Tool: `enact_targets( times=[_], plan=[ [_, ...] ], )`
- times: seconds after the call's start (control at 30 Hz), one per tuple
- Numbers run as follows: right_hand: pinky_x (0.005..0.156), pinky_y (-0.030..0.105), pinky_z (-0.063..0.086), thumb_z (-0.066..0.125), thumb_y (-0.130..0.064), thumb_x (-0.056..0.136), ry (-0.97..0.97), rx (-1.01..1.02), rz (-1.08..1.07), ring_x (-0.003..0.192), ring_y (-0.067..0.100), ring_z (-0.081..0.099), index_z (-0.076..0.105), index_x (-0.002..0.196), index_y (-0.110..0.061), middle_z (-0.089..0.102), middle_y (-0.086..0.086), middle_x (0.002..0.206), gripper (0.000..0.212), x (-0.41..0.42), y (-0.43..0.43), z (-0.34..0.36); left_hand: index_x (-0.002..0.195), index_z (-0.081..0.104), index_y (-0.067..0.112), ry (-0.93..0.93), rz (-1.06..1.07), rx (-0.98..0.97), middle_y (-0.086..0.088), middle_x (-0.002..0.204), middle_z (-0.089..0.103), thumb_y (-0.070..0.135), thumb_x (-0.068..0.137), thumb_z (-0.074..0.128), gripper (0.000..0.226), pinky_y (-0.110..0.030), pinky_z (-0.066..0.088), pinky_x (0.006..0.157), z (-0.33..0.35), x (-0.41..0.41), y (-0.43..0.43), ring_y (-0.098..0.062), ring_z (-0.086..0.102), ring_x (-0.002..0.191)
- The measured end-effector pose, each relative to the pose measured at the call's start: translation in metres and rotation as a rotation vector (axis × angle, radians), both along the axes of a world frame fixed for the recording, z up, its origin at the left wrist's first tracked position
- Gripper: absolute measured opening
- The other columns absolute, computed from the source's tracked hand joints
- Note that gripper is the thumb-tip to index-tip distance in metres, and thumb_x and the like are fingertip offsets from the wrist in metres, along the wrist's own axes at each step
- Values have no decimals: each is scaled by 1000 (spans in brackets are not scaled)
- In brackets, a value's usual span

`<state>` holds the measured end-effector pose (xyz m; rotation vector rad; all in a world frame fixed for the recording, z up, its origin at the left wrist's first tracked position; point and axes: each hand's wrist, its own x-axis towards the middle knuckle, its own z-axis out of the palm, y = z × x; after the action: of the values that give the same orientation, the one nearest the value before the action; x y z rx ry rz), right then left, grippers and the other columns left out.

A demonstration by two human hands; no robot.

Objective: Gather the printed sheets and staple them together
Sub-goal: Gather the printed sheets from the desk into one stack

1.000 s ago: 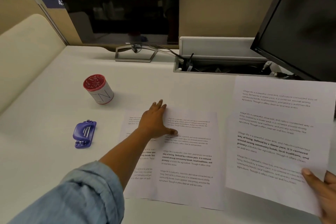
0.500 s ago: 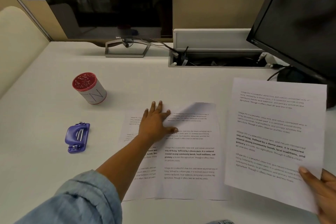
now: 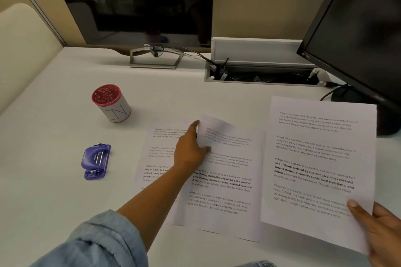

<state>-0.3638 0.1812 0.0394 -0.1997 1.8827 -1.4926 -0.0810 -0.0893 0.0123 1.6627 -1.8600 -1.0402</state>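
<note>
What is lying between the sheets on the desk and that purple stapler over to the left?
Nothing visible. The stretch of white desk between the overlapping sheets and the purple stapler is bare. The red-rimmed cup stands farther back, off that line. The left hand is lifting the top sheet's corner.
</note>
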Motion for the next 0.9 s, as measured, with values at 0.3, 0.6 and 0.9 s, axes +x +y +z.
enact_targets(
  times=[0.3, 0.6, 0.9],
  plan=[
    [68, 34, 61, 55, -2, 91, -154, -133, 145, 85, 26, 75, 69, 109, -8, 77, 8, 103, 24, 27, -27, 15, 97, 76, 19, 786, 13, 265, -8, 98, 78, 8, 91, 66, 16, -36, 62, 68, 46, 4, 30, -29, 75, 84],
    [90, 38, 54, 61, -16, 81, -219, -241, 403, 111, 22, 68, 62, 126, -13, 71, 6, 122, 44, 61, -76, 24, 107, 73, 12, 1054, 84, 432, -15, 100, 77, 10, 85, 72, 22, -38, 61, 67, 77, 1, 62, -31, 75, 83],
    [71, 39, 61, 72, -10, 76, -114, -114, 548, 94, 38, 73, 74, 106, -13, 75, 17, 108, 31, 63, -71, 22, 107, 75, 25, 865, -14, 233, -1, 103, 78, 25, 96, 61, 18, -36, 61, 75, 86, 28, 54, -23, 74, 93]
  ],
)
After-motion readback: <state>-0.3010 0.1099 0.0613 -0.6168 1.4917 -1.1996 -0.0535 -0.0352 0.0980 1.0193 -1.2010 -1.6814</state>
